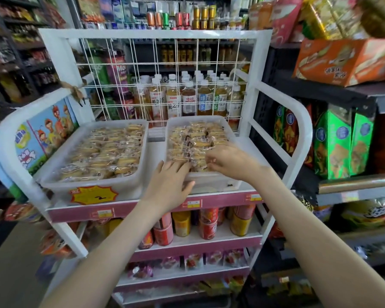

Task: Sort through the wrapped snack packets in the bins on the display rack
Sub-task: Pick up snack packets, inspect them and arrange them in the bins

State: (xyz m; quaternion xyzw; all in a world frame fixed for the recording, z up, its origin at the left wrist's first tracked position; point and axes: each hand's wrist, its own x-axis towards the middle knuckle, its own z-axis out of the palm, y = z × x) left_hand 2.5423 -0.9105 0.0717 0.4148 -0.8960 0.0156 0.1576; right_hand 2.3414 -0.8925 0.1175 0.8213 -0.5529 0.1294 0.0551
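Observation:
Two translucent white bins stand side by side on the top shelf of a white display rack (253, 150). The left bin (91, 185) and the right bin (222, 123) are both full of clear-wrapped golden snack packets (196, 138). My left hand (169, 185) rests on the front rim of the right bin, fingers spread and touching the nearest packets. My right hand (229, 161) reaches into the same bin's front part, fingertips curled among the packets. Whether either hand pinches a packet is hidden by the fingers.
A wire grid panel (165, 81) backs the top shelf, with tea bottles (187, 98) behind it. Cans (207, 225) fill the shelf below. A dark shelf unit with green snack bags (338, 143) stands close on the right. A yellow price sticker (93, 194) hangs under the left bin.

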